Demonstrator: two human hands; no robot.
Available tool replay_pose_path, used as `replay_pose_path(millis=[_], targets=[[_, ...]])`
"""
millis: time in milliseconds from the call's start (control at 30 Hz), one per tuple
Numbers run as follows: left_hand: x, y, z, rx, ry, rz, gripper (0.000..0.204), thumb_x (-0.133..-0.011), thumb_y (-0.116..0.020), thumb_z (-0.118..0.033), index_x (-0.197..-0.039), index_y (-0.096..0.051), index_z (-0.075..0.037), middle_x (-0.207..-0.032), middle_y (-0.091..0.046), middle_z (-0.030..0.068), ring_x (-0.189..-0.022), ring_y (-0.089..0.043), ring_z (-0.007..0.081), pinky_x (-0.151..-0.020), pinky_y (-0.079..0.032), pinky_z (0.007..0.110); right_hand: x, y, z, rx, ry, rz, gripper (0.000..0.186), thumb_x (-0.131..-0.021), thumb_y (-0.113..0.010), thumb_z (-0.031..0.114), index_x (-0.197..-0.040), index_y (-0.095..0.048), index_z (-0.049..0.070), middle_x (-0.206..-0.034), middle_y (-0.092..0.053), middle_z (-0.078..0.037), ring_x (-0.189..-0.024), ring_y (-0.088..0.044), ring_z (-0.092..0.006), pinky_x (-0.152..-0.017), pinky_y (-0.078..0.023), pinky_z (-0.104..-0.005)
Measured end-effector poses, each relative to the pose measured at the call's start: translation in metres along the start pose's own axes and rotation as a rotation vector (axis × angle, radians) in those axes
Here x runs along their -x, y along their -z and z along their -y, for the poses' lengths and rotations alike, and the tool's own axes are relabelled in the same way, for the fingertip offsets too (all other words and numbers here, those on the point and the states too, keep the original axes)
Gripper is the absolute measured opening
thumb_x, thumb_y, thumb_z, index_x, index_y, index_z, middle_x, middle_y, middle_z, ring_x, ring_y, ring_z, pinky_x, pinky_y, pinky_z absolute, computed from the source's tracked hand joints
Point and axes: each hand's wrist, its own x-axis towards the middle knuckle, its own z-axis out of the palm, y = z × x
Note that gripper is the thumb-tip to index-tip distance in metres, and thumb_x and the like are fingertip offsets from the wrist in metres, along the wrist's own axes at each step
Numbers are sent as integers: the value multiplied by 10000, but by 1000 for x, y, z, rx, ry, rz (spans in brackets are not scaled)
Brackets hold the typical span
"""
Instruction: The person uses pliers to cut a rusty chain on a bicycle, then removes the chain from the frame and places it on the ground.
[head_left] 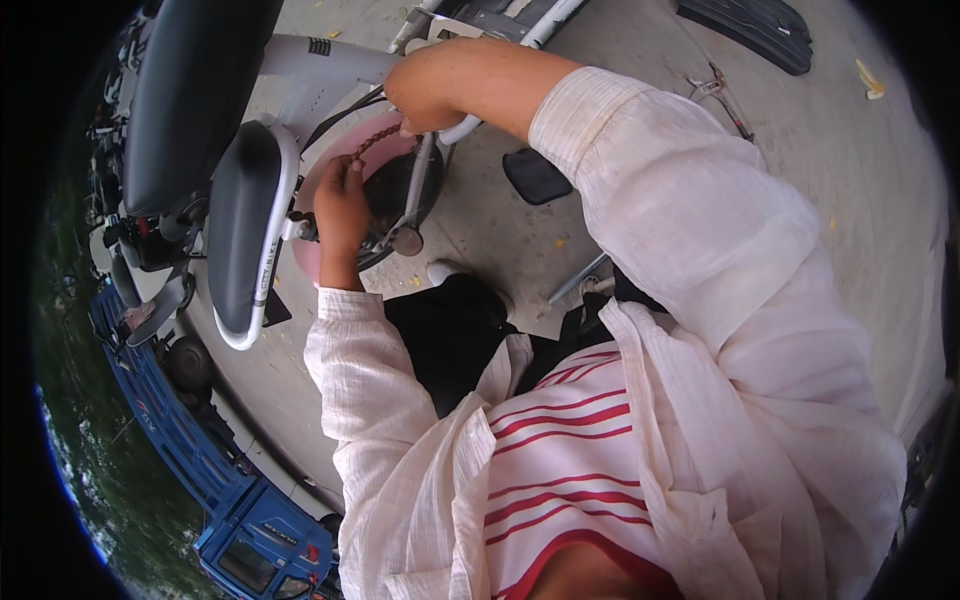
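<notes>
Passing chain between both hands' fingers

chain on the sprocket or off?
Cannot tell. The left hand holds a loop of chain lifted over the pink wheel cover; the right hand hides the rest.

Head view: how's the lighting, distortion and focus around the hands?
Head view: soft, even daylight, no hard shadows or glare; strong fisheye bending and black vignette at the rim; left hand and right hand at the rusty bicycle chain are reasonably sharp; the blue truck at the edge is smeared.
</notes>
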Motion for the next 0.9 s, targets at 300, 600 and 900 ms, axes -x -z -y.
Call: replay_pose_path(millis=[300, 600, 900], targets=[[25, 16, 12, 362, 154, -3, 232, -956, -552, -201, -1058, -644, -14, -981, -644, 8, -917, -547, 91, -843, -410, 225, -42, -34, -4, 3, -88, 37, 278, -856, -614, 223, -1054, -669, 37, -1001, -668, -164, -946, -637, -343, -791, -503, -447], [26, 26, 14, 583, 246, 80, 222, -940, -536, -166, -1099, -625, -40, -838, -595, -13, -649, -447, 42, -546, -372, 203, -88, -83, 12, -248, 176, -51, 298, -837, -586, 110, -1126, -601, 39, -1087, -635, -168, -1043, -590, -341, -875, -466, -416], [17, 17, 35, 412, 44, 38, 439, -902, -511, -129, -1322, -447, -16, -1284, -526, 209, -1243, -484, 291, -1016, -379, 354, -95, -59, -19, -262, 90, -376, 193, -852, -557, 145, -1009, -646, 76, -967, -654, -155, -924, -613, -347, -786, -481, -426]])
